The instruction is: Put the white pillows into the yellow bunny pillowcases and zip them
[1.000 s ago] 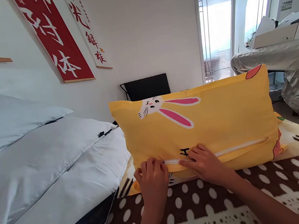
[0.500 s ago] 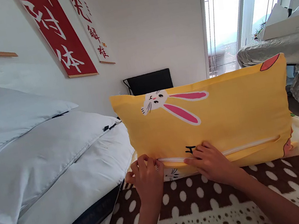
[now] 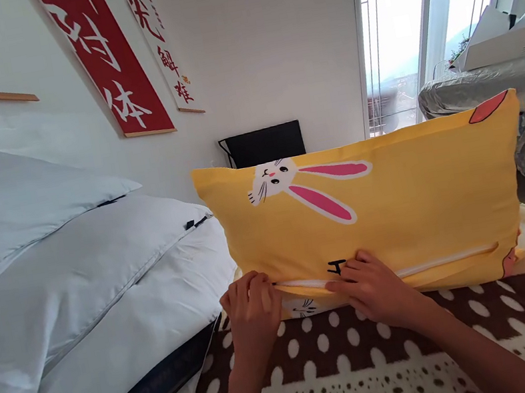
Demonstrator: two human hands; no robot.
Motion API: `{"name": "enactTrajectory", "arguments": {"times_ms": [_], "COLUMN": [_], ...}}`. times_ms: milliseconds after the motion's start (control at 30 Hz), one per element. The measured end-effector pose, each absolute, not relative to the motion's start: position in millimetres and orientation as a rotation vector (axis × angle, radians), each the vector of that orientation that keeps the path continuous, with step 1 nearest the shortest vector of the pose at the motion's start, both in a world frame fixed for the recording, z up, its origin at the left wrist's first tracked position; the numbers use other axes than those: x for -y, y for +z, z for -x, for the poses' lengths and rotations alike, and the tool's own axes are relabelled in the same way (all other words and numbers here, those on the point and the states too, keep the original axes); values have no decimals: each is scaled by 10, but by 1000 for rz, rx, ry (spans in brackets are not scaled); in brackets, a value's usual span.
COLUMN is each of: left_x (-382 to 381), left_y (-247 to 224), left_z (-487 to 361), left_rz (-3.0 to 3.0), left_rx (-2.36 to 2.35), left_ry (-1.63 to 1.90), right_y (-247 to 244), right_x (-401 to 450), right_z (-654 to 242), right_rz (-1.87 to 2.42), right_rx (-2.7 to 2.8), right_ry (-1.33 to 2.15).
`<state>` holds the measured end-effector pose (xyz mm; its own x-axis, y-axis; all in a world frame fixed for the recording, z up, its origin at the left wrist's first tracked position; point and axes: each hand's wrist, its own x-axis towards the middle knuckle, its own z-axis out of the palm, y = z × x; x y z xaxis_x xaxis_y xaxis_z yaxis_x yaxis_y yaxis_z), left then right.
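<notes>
A yellow pillow (image 3: pixel 425 195) in a rabbit-print case stands on its long edge in front of me. A white zipper (image 3: pixel 446 259) runs along the lower part of the side facing me. My left hand (image 3: pixel 254 306) is closed on the pillowcase at the zipper's left end, its fingertips partly hidden. My right hand (image 3: pixel 372 285) pinches the fabric along the zipper, near its middle, with thumb and fingers together. The zipper's pull tab cannot be made out.
Several white pillows (image 3: pixel 102 265) are piled at the left, one with a dark band (image 3: pixel 149 389). A brown and white spotted blanket (image 3: pixel 342 362) lies beneath. Behind stand a black panel (image 3: pixel 266 143) and, at the right, a silver-covered bulky object (image 3: pixel 487 86) bearing a white box (image 3: pixel 510 44).
My left hand has shifted slightly left along the zipper, its fingers drawn closer together. The pillow's right end sits a little farther right. My right hand has hardly moved.
</notes>
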<state>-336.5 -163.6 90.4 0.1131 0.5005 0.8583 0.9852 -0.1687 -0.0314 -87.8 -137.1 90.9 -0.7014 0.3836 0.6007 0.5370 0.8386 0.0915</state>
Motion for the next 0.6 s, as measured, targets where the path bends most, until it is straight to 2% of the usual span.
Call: {"name": "enactTrajectory", "arguments": {"times_ms": [167,367,600], "left_x": [1638,1545,1663], "left_y": [878,827,853], "left_z": [3404,3418,3439], "left_rz": [2041,2074,2220], "left_rx": [1227,1165,1226], "left_ry": [-840,-941,-1120], "right_y": [906,928,820], "right_x": [1390,1423,1408], "right_z": [849,860,757], "right_rz": [638,696,857], "right_rx": [2403,2445,2418], "right_ry": [-257,-237,-506]}}
